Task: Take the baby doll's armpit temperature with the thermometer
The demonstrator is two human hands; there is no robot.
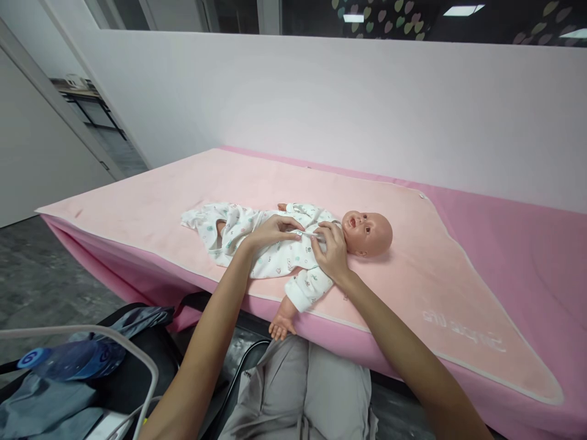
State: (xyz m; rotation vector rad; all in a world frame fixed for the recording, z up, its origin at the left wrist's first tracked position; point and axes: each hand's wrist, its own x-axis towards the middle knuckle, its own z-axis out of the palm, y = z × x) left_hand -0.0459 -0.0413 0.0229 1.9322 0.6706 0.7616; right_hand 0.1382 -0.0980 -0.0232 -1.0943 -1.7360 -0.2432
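Note:
A baby doll (376, 234) lies on its back on a pink mat, its head to the right. It wears a white patterned romper (270, 264), whose legs stretch out to the left. At the doll's chest my left hand (274, 231) pinches the front of the romper between thumb and fingers. Just to the right, near the collar, my right hand (331, 249) grips the fabric too, with fingers bent. Whatever small fastening lies between the fingertips is too small to make out. One doll hand (282, 322) hangs over the mat's front edge.
The pale pink mat (458, 293) covers a table with a darker pink cloth (527, 256). Behind it rises a white wall (367, 110). At lower left, a black chair holds a blue-capped water bottle (77, 359) and grey cloth (46, 406); a pale curved tube (114, 335) crosses there.

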